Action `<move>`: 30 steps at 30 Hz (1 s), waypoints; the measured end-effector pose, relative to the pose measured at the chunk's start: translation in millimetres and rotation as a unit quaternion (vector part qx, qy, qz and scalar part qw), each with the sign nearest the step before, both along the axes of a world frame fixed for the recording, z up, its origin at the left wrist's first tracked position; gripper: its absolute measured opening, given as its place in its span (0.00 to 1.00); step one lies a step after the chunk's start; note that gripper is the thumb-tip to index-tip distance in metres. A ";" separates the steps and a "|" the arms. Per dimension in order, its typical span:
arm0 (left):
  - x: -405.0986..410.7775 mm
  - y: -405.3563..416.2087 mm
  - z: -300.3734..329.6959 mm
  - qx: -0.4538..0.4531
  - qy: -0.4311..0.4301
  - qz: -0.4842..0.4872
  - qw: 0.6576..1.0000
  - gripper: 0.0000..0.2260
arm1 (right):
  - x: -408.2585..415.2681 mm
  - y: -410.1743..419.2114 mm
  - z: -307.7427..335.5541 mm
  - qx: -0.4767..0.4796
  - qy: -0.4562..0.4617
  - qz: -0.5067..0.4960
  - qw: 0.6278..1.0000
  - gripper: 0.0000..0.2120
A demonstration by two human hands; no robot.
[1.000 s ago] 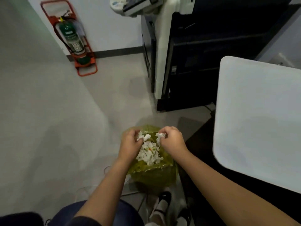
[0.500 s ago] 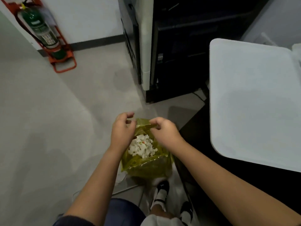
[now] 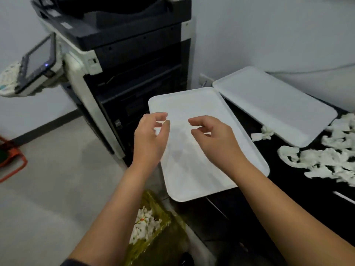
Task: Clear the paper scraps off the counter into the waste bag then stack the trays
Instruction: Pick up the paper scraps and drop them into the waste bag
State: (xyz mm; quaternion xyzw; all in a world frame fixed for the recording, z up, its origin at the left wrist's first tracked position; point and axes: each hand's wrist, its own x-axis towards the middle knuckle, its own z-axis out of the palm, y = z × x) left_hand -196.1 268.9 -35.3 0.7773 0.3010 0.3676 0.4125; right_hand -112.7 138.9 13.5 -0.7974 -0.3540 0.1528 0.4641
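Two white trays lie flat on the black counter point(image 3: 299, 189): a near tray point(image 3: 194, 169) overhanging the counter's left end, and a far tray point(image 3: 272, 104) behind it to the right. My left hand point(image 3: 148, 139) and my right hand point(image 3: 213, 139) hover above the near tray with loosely curled fingers, holding nothing. White paper scraps point(image 3: 326, 160) are strewn over the counter at the right, and one small scrap point(image 3: 264, 133) lies between the trays. The yellow-green waste bag point(image 3: 157, 240) stands on the floor below my arms, holding white scraps.
A large black and white copier point(image 3: 119, 60) stands left of the counter, its control panel point(image 3: 36, 62) jutting out to the left. An orange stand point(image 3: 11, 160) sits on the floor at the far left. Grey floor spreads to the left.
Both hands have let go of the waste bag's rim and risen above the near tray. My view has swung up and right from the bag to the counter.
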 end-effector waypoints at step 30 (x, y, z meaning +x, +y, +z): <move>188.3 -154.5 0.1 0.041 0.172 -0.212 0.961 0.07 | 148.6 -150.4 -58.7 -0.125 -0.132 -0.055 0.982 0.14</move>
